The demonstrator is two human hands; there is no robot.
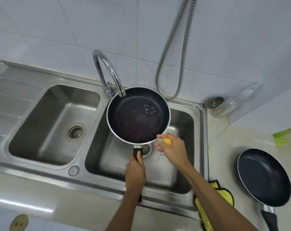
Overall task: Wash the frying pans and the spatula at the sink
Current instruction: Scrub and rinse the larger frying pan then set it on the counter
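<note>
Two frying pans show. One frying pan hangs over the right basin of the sink, its far rim just under the faucet spout, with a little water pooled inside. The left hand is curled round its handle. The right hand, at the pan's near right rim, closes its fingers on a yellow sponge.

With one wet grip so far from the pan's weight, I judge that hard scrubbing could tip it, spill the water or knock the rim against the spout. The second pan lies on the countertop near its front edge, where a swinging right elbow might catch it.

No spatula is visible. A green thing at the countertop's right edge is cut off and unidentifiable. Most of the sponge is hidden by the fingers, the forearm covers part of a yellow cloth at the sink's front right corner, and I cannot tell whether water is running.
</note>
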